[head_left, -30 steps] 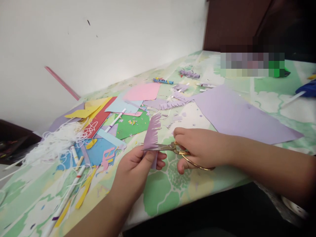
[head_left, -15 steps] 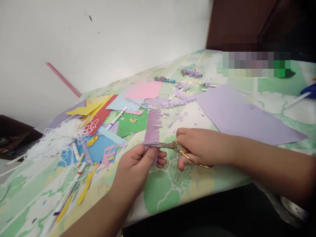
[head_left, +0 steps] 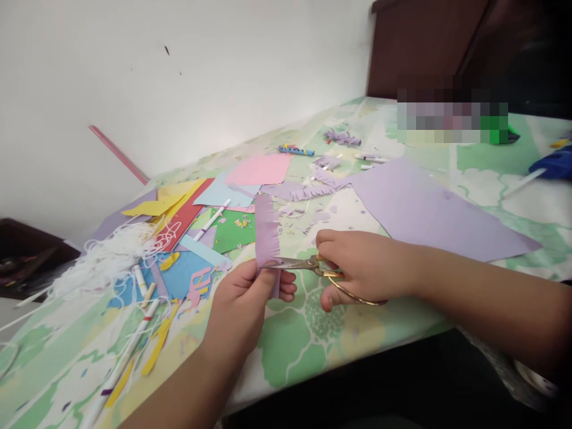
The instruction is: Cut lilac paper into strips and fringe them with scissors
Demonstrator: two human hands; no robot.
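My left hand point(head_left: 250, 298) pinches the lower part of a purple paper strip point(head_left: 267, 229), thumb on top and fingers behind. Short cuts make a fringe along the strip's right edge. In my right hand point(head_left: 357, 265) is a pair of scissors point(head_left: 308, 263) with gold-coloured handles, the fingers and thumb through the loops. Its blades point left and lie across the strip just above my left thumb. Beyond the strip, fringed purple pieces point(head_left: 315, 192) and small scraps lie on the flowered tablecloth point(head_left: 295, 351).
A large purple sheet point(head_left: 429, 202) lies to the right. At left are a tangle of white yarn point(head_left: 111, 256), a red sheet point(head_left: 183, 211), a green sheet point(head_left: 235, 231) and white markers point(head_left: 134, 351). A pink sheet point(head_left: 259, 170) lies near the wall.
The strip's upper end has shifted slightly left, and the scissor blades have moved a little with it. Both hands keep their hold. The whole view has tilted slightly.
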